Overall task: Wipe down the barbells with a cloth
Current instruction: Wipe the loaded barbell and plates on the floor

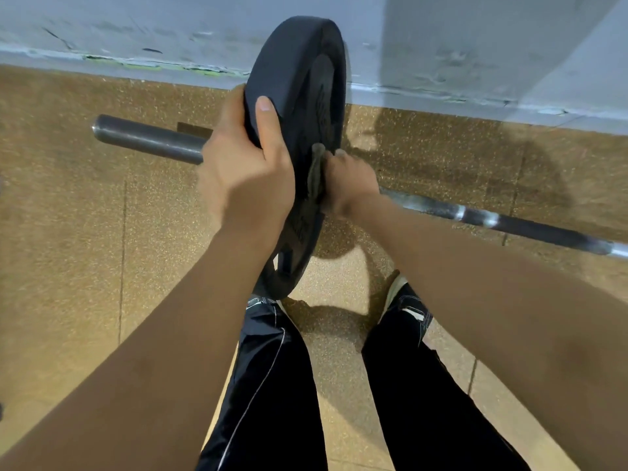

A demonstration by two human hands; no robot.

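The barbell (509, 220) lies on the floor (68, 205) close to the wall (136, 25), its long axis running from the bare sleeve end at upper left down to lower right, where it leaves the view. One black plate (292, 73) stands upright on it, edge toward the person, straight ahead between the two arms. The left hand (241, 164) grips the plate's rim, thumb laid over the near edge, steadying it. The right hand (350, 181) holds a grey cloth (317, 171) bunched against the plate's inner face, near the hub, on the side toward the long shaft. That hand is the nearer one to the shaft, so I'd judge the next wipe goes either round this face or rightward along the bar.
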